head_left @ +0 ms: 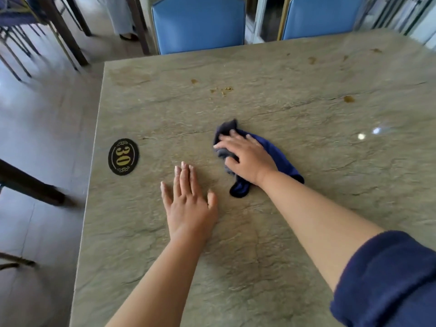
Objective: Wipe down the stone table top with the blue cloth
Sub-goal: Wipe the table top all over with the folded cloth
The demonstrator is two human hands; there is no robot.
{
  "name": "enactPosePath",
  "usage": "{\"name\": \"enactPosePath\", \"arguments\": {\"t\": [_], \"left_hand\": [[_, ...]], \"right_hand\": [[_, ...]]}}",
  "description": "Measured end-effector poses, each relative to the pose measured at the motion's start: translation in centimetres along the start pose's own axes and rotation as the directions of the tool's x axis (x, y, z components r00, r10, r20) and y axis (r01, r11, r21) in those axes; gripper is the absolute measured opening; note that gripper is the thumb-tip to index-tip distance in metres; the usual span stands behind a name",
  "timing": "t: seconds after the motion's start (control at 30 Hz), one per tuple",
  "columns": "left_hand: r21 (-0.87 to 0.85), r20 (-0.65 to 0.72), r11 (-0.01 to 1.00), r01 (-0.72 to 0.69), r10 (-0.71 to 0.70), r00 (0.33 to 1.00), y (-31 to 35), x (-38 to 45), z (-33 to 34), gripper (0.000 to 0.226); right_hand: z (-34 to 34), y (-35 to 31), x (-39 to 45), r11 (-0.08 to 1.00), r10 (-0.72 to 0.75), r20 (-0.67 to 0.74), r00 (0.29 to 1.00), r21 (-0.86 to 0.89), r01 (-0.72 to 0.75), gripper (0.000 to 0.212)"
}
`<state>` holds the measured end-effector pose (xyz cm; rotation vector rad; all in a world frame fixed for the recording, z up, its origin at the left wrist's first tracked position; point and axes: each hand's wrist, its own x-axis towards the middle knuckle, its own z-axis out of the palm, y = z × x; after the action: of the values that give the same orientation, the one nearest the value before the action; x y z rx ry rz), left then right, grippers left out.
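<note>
- Stone desk (271,244), greenish-grey and veined, fills most of my view.
- Blue cloth (273,152) lies bunched near the desk's middle, flat on the surface.
- My right hand (245,156) presses down on the cloth, fingers spread over its left end and slightly curled into the fabric. The cloth's tail trails out under my wrist on both sides.
- My left hand (188,199) lies flat on bare stone, fingers straight and together, holding nothing. It's just left of the cloth, not touching it.
- Rolled-up dark blue sleeve (387,279) on my right arm, bottom right.
- Black oval number plaque (123,156) reading "30" in gold sits near the desk's left edge, well apart from both hands.
- Brown crumbs (221,90) and a few brown stains (348,98) lie on the far half of the desk, beyond the cloth.
- Two blue chairs (198,24) stand at the far edge.
</note>
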<state>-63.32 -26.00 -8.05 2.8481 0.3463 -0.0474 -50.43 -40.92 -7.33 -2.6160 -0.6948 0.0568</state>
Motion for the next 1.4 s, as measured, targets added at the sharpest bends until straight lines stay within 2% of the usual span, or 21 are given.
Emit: {"name": "enactPosePath", "arguments": {"t": [0.07, 0.13, 0.2, 0.23, 0.3, 0.4, 0.5, 0.57, 0.67, 0.83, 0.9, 1.0, 1.07, 1.13, 1.17, 1.2, 1.3, 1.4], "left_hand": [[0.001, 0.03, 0.998, -0.06, 0.06, 0.998, -0.9, 0.1, -0.5, 0.071], [0.001, 0.013, 0.987, -0.16, 0.16, 0.987, -2.5, 0.6, -1.4, 0.067], [-0.038, -0.066, 0.952, -0.304, 0.301, 0.951, -4.9, 1.7, -2.5, 0.053], [-0.039, -0.091, 0.925, -0.377, 0.373, 0.924, -6.0, 2.4, -3.0, 0.048], [0.034, -0.089, 0.893, -0.448, 0.449, 0.889, -7.7, 3.6, -3.3, 0.046], [0.067, -0.028, 0.945, -0.319, 0.322, 0.946, -8.8, 4.5, -2.8, 0.068], [0.026, -0.025, 0.961, -0.275, 0.276, 0.961, -8.8, 4.6, -2.2, 0.075], [0.013, -0.043, 0.959, -0.283, 0.284, 0.958, -8.7, 4.7, -2.2, 0.073], [0.048, -0.031, 0.957, -0.287, 0.288, 0.957, -8.7, 4.9, -2.3, 0.073], [0.075, 0.044, 0.946, -0.314, 0.312, 0.949, -8.8, 5.3, -2.6, 0.071], [0.069, 0.065, 0.948, -0.31, 0.306, 0.95, -8.8, 5.5, -2.8, 0.07], [0.024, 0.07, 0.957, -0.289, 0.286, 0.956, -8.7, 5.7, -2.8, 0.069], [0.004, 0.078, 0.958, -0.286, 0.285, 0.955, -8.7, 5.7, -2.9, 0.07], [-0.004, 0.085, 0.955, -0.298, 0.297, 0.951, -8.8, 5.6, -2.9, 0.072], [-0.012, 0.084, 0.952, -0.304, 0.304, 0.949, -8.9, 5.6, -3.0, 0.073], [-0.025, 0.081, 0.95, -0.312, 0.313, 0.946, -8.9, 5.6, -3.0, 0.074], [-0.093, 0.087, 0.943, -0.321, 0.328, 0.941, -9.1, 5.5, -3.3, 0.075], [-0.228, 0.077, 0.939, -0.257, 0.28, 0.957, -9.0, 5.6, -3.8, 0.078]], "right_hand": [[0.1, 0.5, -1.7, 0.969, 0.229, -0.123, 0.966, -0.068, -0.239, 0.043], [0.7, -0.6, -2.7, 0.866, 0.472, -0.192, 0.86, -0.079, -0.493, 0.047], [1.7, -3.2, -3.0, 0.777, 0.598, -0.211, 0.773, -0.082, -0.624, 0.051], [2.3, -4.7, -3.2, 0.767, 0.611, -0.208, 0.764, -0.086, -0.636, 0.052], [3.6, -7.7, -3.8, 0.813, 0.555, -0.178, 0.813, -0.089, -0.575, 0.053], [4.7, -10.5, -6.0, 0.93, 0.314, -0.13, 0.94, -0.16, -0.332, 0.054], [4.8, -10.2, -7.2, 0.961, 0.161, -0.069, 0.985, -0.216, -0.172, 0.056], [4.7, -9.2, -5.9, 0.949, 0.202, -0.092, 0.975, -0.229, -0.218, 0.058], [4.1, -7.5, -1.3, 0.899, 0.356, -0.172, 0.918, -0.204, -0.387, 0.059], [3.8, -6.8, 6.7, 0.84, 0.504, -0.117, 0.856, -0.163, -0.517, 0.057], [4.2, -7.8, 8.3, 0.874, 0.457, -0.056, 0.887, -0.156, -0.46, 0.056], [4.4, -9.0, 8.0, 0.955, 0.277, 0.096, 0.956, -0.137, -0.263, 0.054], [3.7, -9.4, 6.7, 0.978, 0.196, 0.144, 0.97, 0.041, -0.204, 0.05], [3.0, -9.7, 4.6, 0.883, 0.252, 0.064, 0.966, 0.394, -0.257, 0.045], [3.0, -9.7, 3.3, 0.821, 0.34, -0.022, 0.94, 0.495, -0.285, 0.043], [3.1, -9.5, 2.0, 0.801, 0.434, -0.131, 0.891, 0.508, -0.316, 0.04], [4.3, -9.6, -1.9, 0.799, 0.598, -0.366, 0.713, 0.34, -0.496, 0.042], [6.2, -11.7, -4.2, 0.676, 0.704, -0.489, 0.514, 0.24, -0.697, 0.047]]}}
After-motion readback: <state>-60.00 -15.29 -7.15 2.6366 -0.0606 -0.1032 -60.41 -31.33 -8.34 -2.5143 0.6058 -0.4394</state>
